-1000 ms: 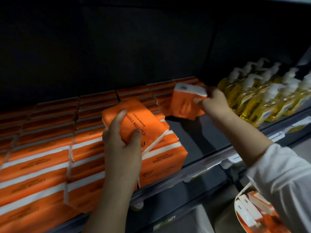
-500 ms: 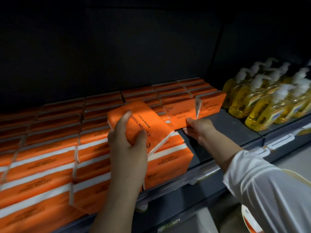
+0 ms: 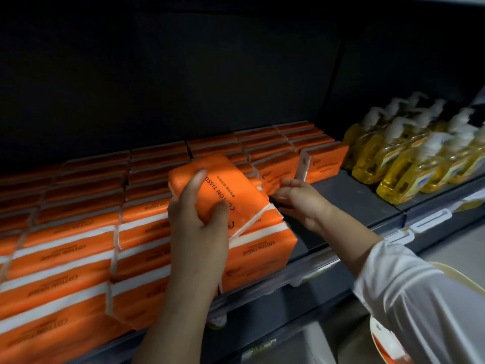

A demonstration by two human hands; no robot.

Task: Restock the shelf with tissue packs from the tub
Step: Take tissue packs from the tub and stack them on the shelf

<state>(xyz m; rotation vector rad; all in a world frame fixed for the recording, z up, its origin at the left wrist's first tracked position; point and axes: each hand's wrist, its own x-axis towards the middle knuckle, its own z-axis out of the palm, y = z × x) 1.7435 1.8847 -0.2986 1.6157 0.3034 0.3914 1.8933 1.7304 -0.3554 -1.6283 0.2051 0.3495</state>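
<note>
My left hand grips an orange tissue pack marked COTTON TISSUE, tilted above the front stack of packs. My right hand is just right of that pack, thumb and fingers spread at its right end, holding nothing. Rows of orange packs fill the left and middle of the dark shelf. One pack stands at the right end of the back row, a white flap sticking up beside it. The cream-rimmed tub shows at the bottom right, mostly hidden by my white sleeve.
Yellow pump soap bottles crowd the shelf's right part. Bare shelf floor lies between the tissue packs and the bottles. A price rail runs along the shelf's front edge. The shelf's back wall is dark.
My right hand set its pack down at the right end of the back row, let go, and came back toward the pack in my left hand. My left hand barely moved.
</note>
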